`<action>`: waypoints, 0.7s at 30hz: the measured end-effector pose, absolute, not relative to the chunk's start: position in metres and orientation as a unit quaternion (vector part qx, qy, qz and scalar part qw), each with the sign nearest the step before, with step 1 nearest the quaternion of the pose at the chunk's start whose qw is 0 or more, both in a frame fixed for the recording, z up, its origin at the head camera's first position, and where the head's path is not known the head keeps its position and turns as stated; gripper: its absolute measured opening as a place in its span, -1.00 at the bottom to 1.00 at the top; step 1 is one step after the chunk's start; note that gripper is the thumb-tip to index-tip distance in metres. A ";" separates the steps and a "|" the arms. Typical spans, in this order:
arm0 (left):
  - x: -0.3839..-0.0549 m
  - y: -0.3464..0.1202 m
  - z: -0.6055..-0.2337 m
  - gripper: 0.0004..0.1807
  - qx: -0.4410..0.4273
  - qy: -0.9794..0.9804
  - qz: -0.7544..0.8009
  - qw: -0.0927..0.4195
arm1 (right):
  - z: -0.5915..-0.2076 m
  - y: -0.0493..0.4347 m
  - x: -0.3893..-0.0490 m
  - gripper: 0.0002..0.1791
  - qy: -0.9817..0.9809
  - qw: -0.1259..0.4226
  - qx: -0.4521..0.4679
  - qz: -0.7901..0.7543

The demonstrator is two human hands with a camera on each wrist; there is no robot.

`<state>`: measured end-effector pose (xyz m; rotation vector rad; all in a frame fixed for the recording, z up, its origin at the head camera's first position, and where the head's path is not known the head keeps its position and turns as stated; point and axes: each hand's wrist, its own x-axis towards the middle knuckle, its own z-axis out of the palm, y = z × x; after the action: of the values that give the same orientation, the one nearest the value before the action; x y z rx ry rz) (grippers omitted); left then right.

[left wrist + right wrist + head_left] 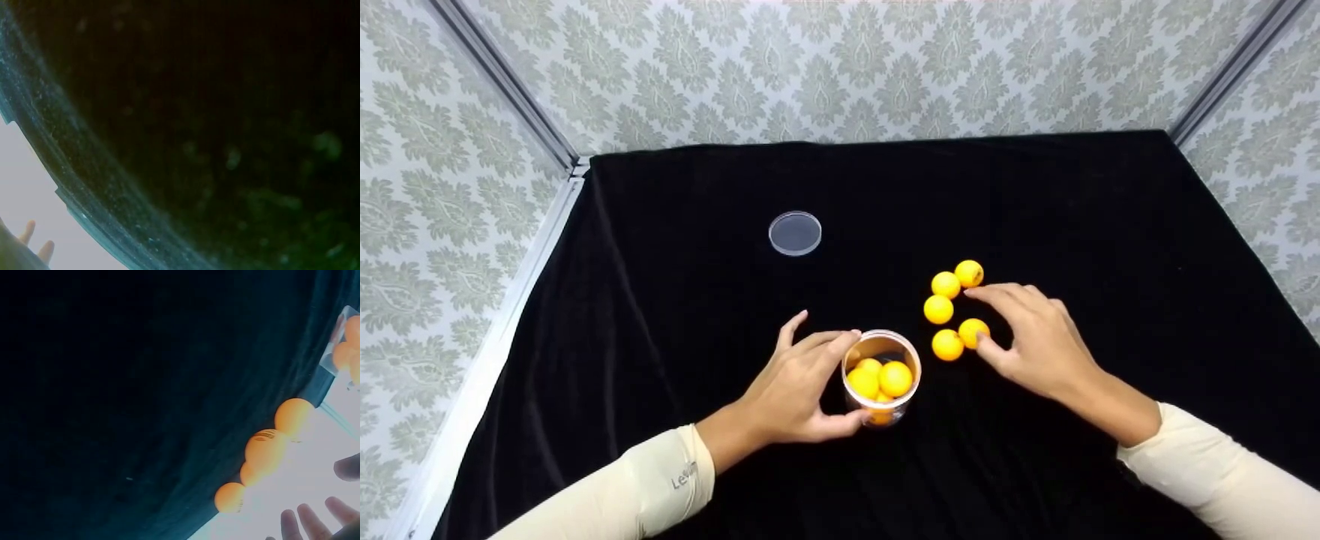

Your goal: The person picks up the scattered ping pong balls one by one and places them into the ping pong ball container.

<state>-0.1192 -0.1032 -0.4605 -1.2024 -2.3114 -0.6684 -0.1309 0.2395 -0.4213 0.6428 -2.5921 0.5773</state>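
A clear round jar (885, 346) stands in front of me, uncapped, with several orange-yellow ping-pong balls (895, 379) inside. My left hand (799, 386) grips its left side, thumb near the front and fingertips at the rim. To the right, my right hand (1039, 341) spreads thumb and fingers around a loose cluster of balls. Its thumb tip is right at one ball (973, 331), while the index fingertip lies close to the farthest ball (969, 273). In the right wrist view, fingers (309, 523) show below a row of balls (265, 449).
A clear round lid (795, 233) lies flat beyond the jar, to the left. Black cloth (697, 225) covers the table, and patterned walls (825, 75) rise behind and at both sides. The left wrist view is mostly dark, with fingertips (46, 251) at its lower left corner.
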 end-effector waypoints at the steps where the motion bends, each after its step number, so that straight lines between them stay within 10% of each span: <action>1: -0.119 -0.103 -0.461 -0.02 -0.436 -0.838 -0.242 0.224 | -0.423 0.241 -0.131 -0.42 -0.929 0.203 0.230 0.205; 21: -0.119 -0.103 -0.460 -0.02 -0.434 -0.841 -0.239 0.218 | -0.443 0.250 -0.134 -0.44 -0.947 0.165 0.216 0.169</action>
<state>-0.1192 -0.1031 -0.4601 -1.2021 -2.3282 -0.6607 -0.1344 0.2499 -0.4433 0.6165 -2.6993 0.4815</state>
